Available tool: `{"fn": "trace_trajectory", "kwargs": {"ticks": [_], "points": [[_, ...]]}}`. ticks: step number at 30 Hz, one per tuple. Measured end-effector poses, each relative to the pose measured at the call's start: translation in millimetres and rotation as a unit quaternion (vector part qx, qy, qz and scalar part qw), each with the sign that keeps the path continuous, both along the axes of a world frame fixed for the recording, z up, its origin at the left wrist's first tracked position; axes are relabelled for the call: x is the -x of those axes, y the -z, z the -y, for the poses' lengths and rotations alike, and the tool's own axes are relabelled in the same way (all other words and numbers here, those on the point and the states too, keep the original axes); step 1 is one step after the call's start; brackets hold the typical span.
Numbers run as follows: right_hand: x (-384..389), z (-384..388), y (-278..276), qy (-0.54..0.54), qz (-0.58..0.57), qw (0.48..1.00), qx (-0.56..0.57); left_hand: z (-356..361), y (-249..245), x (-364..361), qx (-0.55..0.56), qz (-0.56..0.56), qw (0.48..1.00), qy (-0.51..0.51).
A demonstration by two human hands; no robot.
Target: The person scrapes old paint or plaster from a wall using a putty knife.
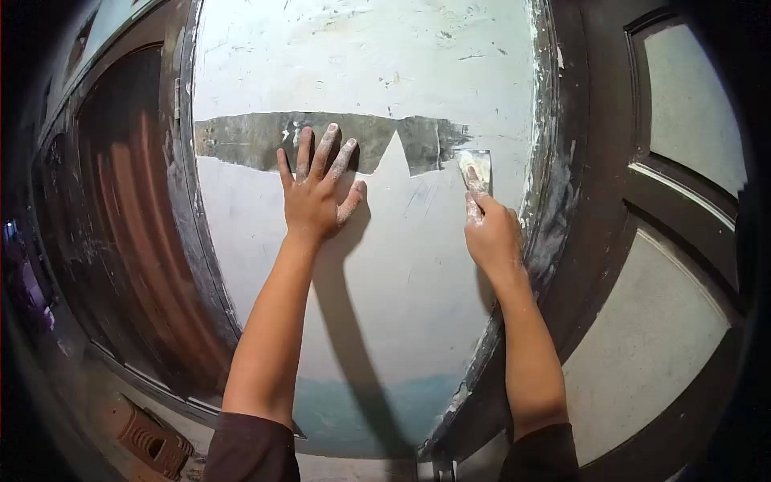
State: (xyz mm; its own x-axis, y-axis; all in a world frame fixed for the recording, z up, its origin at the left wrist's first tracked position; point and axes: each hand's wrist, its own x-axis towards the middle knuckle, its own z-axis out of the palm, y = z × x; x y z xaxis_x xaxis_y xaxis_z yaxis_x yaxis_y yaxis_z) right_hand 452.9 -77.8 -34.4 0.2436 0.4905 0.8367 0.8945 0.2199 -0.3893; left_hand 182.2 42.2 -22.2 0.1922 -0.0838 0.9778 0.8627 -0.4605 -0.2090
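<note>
My left hand (321,189) lies with spread, powder-dusted fingers against the wall (401,265), its fingertips over a grey bare strip (241,138) where the white coat is gone. The strip runs across the wall, with a pointed white piece standing up into it right of my left hand. My right hand (491,233) is closed round a scraper (475,169), whose wide blade points up and is smeared with white. The blade is at the white surface just beyond the strip's right end.
Dark wooden frames with a reddish curtain (132,233) stand at the left. A dark door with pale panels (650,345) is at the right. Low at the left sits a brown plastic stool (152,438). Blue-green paint (345,410) marks the wall's lower part.
</note>
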Motion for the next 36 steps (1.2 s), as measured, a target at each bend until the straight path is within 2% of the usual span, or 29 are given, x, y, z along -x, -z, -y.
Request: {"fn": "trace_trajectory", "kwargs": {"ticks": [11,13,14,19,23,26,28,31,36], "points": [[14,11,-10,0.021,0.004,1.000,0.002,-1,1,3,-0.004,0.004,1.000,0.006],[16,10,-20,0.018,-0.021,0.999,0.042,-2,3,2,0.001,0.003,1.000,0.005],[15,6,-16,0.025,-0.011,1.000,0.003,-1,2,2,0.000,0.003,1.000,0.006],[11,1,-12,0.015,0.000,1.000,-0.001,-1,3,4,-0.009,0.001,1.000,0.015],[18,6,-12,-0.021,-0.045,0.999,-0.013,-3,5,5,-0.002,0.001,1.000,0.010],[13,4,-8,0.004,-0.037,0.999,0.005,-2,6,7,-0.004,-0.002,1.000,0.012],[12,0,-14,0.003,-0.012,0.999,-0.045,-2,6,6,-0.011,-0.002,1.000,0.012],[15,5,-21,0.011,-0.042,0.999,-0.018,-3,3,7,-0.024,0.002,0.999,0.023],[3,-1,-10,-0.005,0.005,0.999,-0.044,1,6,7,-0.003,0.008,1.000,0.023]]}}
